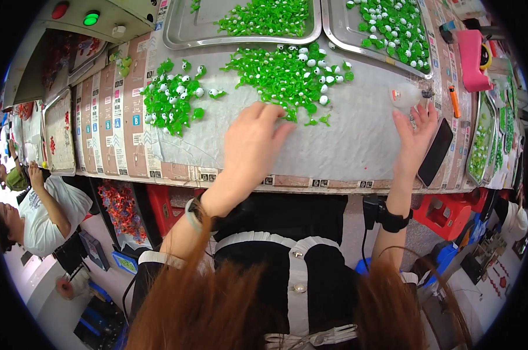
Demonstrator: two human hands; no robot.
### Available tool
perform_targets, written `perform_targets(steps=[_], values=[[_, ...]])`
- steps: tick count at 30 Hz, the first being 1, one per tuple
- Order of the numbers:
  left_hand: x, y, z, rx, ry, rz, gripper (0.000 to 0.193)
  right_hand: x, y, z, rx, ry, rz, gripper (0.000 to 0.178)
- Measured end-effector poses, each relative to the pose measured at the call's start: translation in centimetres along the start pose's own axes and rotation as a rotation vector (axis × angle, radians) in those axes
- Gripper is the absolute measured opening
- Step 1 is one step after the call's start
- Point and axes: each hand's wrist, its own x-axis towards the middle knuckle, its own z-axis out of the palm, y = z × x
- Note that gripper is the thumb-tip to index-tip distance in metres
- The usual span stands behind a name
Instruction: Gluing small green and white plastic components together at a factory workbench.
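My left hand (pixel 253 143) hangs over the lower left edge of a pile of small green plastic parts (pixel 264 73), with its fingers bent and its thumb apart from them. Nothing shows between thumb and fingers. White round pieces with dark dots, like eyeballs, sit on many parts at that pile's right side. A second heap of green parts with white eyeballs (pixel 172 96) lies to the left. My right hand (pixel 414 131) is turned partly palm up, thumb and fingers apart, just below a clear bottle with a dark tip (pixel 405 95). Whether it touches the bottle is hard to tell.
Two metal trays (pixel 243 44) (pixel 386 57) of green parts stand at the back. A black phone (pixel 436 153), an orange cutter (pixel 454 101) and a pink tape dispenser (pixel 472 61) lie at the right. A person in a white shirt (pixel 54 213) sits at left.
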Motion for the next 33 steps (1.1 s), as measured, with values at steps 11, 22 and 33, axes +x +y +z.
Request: perform_targets(steps=[11, 22, 33], values=[[0.7, 0.6, 1.4, 0.117, 0.036, 0.112, 0.013, 1.8, 1.6, -0.4, 0.185, -0.147, 0.115, 0.027], [-0.5, -0.6, -0.6, -0.794, -0.069, -0.264, 0.013, -3.0, -3.7, -0.2, 0.785, -0.114, 0.255, 0.033], [-3.0, 0.9, -3.2, -1.698, -0.346, -0.562, 0.018, -7.3, -7.2, 0.2, 0.875, -0.316, 0.480, 0.032]])
